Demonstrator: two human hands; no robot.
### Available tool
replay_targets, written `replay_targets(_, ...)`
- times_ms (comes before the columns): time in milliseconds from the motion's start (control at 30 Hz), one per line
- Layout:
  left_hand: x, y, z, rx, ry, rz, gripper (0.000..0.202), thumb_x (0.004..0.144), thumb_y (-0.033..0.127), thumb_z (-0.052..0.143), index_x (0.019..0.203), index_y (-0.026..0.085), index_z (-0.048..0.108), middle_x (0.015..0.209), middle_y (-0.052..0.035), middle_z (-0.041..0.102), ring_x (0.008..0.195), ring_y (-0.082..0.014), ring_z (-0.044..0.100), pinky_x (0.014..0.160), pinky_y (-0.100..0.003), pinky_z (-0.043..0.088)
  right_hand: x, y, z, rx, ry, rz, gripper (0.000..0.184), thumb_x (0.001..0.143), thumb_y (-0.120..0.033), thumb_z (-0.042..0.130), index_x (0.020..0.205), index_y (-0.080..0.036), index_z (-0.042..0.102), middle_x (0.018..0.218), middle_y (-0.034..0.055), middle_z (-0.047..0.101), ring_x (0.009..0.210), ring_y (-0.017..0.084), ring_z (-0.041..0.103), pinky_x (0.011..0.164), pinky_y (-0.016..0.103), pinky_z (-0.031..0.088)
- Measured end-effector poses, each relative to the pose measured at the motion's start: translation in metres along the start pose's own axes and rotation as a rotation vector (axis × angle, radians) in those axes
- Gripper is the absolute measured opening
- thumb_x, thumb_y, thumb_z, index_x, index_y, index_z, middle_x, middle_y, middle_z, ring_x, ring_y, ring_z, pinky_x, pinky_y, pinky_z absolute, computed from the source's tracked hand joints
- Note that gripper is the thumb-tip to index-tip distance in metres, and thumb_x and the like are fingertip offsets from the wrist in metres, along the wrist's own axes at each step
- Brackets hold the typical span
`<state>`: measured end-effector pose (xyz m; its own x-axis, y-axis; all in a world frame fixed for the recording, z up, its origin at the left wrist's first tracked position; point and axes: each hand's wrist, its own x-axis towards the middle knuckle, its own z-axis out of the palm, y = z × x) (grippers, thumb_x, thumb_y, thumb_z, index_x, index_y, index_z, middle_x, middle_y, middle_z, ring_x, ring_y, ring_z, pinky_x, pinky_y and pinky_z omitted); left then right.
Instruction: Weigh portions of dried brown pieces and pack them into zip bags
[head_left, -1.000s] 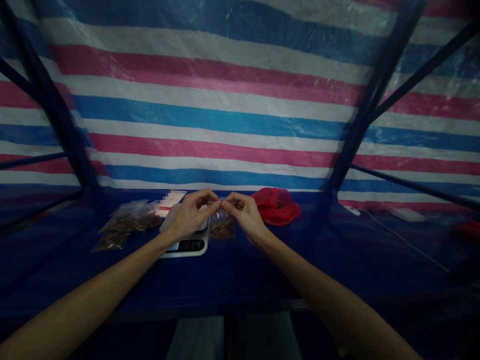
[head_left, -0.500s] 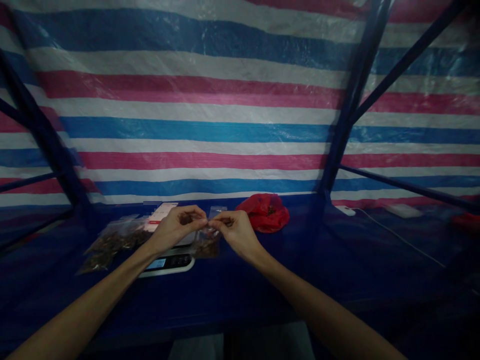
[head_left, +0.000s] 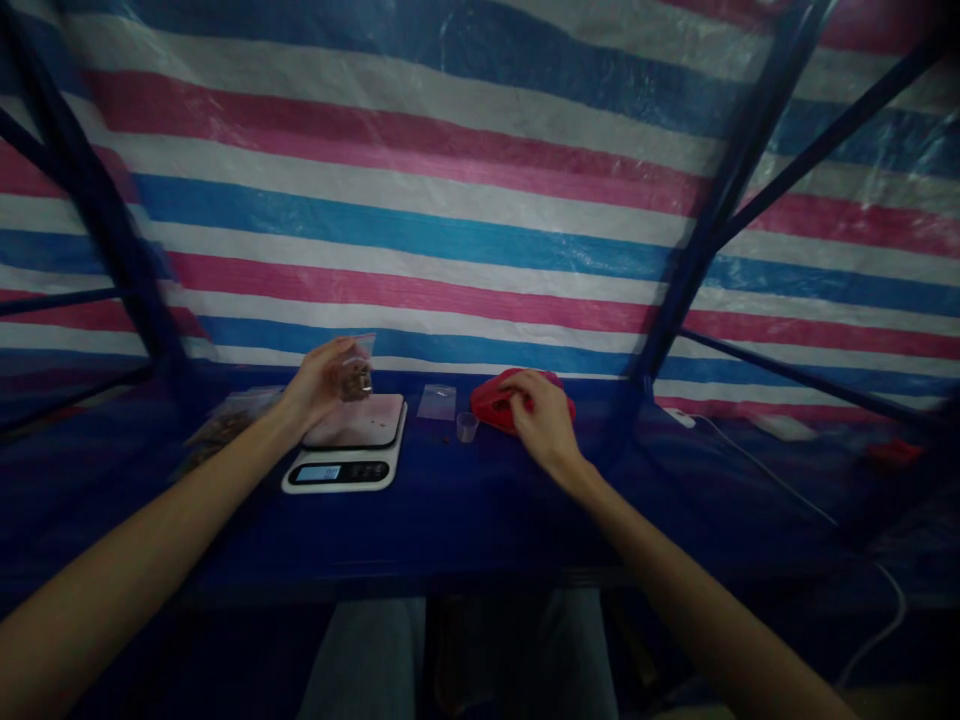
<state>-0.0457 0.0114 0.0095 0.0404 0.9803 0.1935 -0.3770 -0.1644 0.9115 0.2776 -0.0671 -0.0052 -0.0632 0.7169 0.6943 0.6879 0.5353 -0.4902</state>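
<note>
My left hand is closed on the edge of a small clear zip bag that has brown bits in it. This bag hangs above the pinkish plate of a white digital scale, where a few tiny crumbs lie. My right hand reaches over a red plastic bag, its thumb and fingers curved and apart at the bag's opening. Brown contents show faintly inside. Beside the red bag stands a small clear cup, and a flat clear zip bag lies behind it to the left.
Several filled clear bags lie left of the scale, partly behind my left forearm. Blue metal posts rise at both sides, with a striped plastic sheet behind. A white power strip with a cable rests at the right.
My hands were together on the filled zip bag and have parted. The left carried it left over the scale; the right moved to the red bag. The clear cup has come into sight.
</note>
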Motion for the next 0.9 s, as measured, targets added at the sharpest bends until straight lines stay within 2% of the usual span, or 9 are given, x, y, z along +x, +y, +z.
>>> replay_targets(33,0.004,0.003,-0.007,-0.019,0.032,-0.01,0.019,0.077,0.033,0.073,0.08,0.016,0.066,0.065,-0.0031,0.067,0.054,-0.0147,0.062,0.045,-0.023,0.046,0.01,0.017,-0.007,-0.171,-0.093,0.058,0.036,0.085,-0.006,0.04,0.088,-0.016,0.074,0.099,0.011,0.073,0.096,0.022,0.065,0.09,0.034,0.046)
replay_targets(67,0.008,0.005,-0.012,-0.038,0.06,-0.002,0.018,0.077,0.032,0.072,0.081,0.016,0.065,0.064,-0.0024,0.067,0.053,-0.0134,0.061,0.043,-0.021,0.043,0.02,0.032,-0.012,-0.314,-0.294,0.099,0.037,0.081,-0.003,0.038,0.083,-0.014,0.074,0.093,0.0108,0.074,0.09,0.021,0.066,0.085,0.033,0.046)
replay_targets(100,0.011,0.007,-0.017,-0.05,0.087,0.016,0.017,0.078,0.031,0.072,0.082,0.016,0.065,0.063,-0.0016,0.066,0.052,-0.0121,0.06,0.042,-0.02,0.041,0.029,0.045,-0.017,-0.346,-0.405,0.097,0.035,0.077,-0.001,0.04,0.076,-0.014,0.073,0.084,0.01,0.074,0.082,0.02,0.066,0.08,0.03,0.046)
replay_targets(167,0.015,0.009,-0.024,-0.068,0.128,0.057,0.017,0.079,0.031,0.072,0.083,0.017,0.064,0.062,-0.0007,0.065,0.051,-0.0103,0.058,0.042,-0.019,0.039,0.043,0.062,-0.019,-0.392,-0.564,0.072,0.028,0.071,-0.001,0.047,0.066,-0.015,0.071,0.073,0.0073,0.073,0.073,0.018,0.065,0.072,0.027,0.045)
replay_targets(233,0.015,0.009,-0.026,-0.055,0.141,0.077,0.022,0.077,0.033,0.075,0.086,0.017,0.062,0.062,-0.0001,0.066,0.05,-0.01,0.057,0.044,-0.02,0.042,0.052,0.069,-0.015,-0.429,-0.634,0.038,0.023,0.07,-0.002,0.053,0.065,-0.016,0.07,0.071,0.0073,0.072,0.071,0.018,0.065,0.069,0.026,0.044)
replay_targets(400,0.009,0.001,-0.015,0.059,0.108,0.165,0.045,0.059,0.028,0.09,0.089,0.018,0.059,0.073,-0.0006,0.071,0.056,-0.0128,0.062,0.051,-0.023,0.048,0.058,0.071,0.009,-0.536,-0.682,-0.033,0.02,0.074,-0.008,0.06,0.087,-0.014,0.074,0.092,0.0139,0.075,0.083,0.024,0.068,0.071,0.029,0.046)
replay_targets(567,0.004,-0.009,-0.003,0.231,0.011,0.237,0.041,0.056,0.025,0.091,0.082,0.016,0.06,0.066,0.0012,0.066,0.058,-0.0119,0.062,0.054,-0.021,0.046,0.055,0.086,0.036,-0.519,-0.657,-0.091,0.032,0.083,-0.012,0.058,0.112,-0.011,0.072,0.12,0.0218,0.068,0.107,0.031,0.067,0.09,0.038,0.048)
replay_targets(733,0.001,-0.004,0.006,0.233,-0.038,0.274,0.035,0.064,0.023,0.083,0.087,0.019,0.058,0.072,0.0038,0.063,0.058,-0.0086,0.06,0.057,-0.02,0.049,0.049,0.112,0.042,-0.44,-0.623,-0.103,0.03,0.087,-0.013,0.056,0.111,-0.014,0.072,0.125,0.0198,0.065,0.109,0.029,0.066,0.093,0.037,0.048)
replay_targets(900,-0.009,0.023,-0.002,0.263,-0.006,0.263,0.051,0.066,0.024,0.081,0.107,0.024,0.053,0.086,0.0017,0.068,0.057,-0.0131,0.067,0.054,-0.023,0.052,0.052,0.127,0.036,-0.405,-0.557,-0.138,0.026,0.084,-0.006,0.055,0.105,-0.009,0.071,0.115,0.0204,0.069,0.105,0.029,0.067,0.091,0.037,0.049)
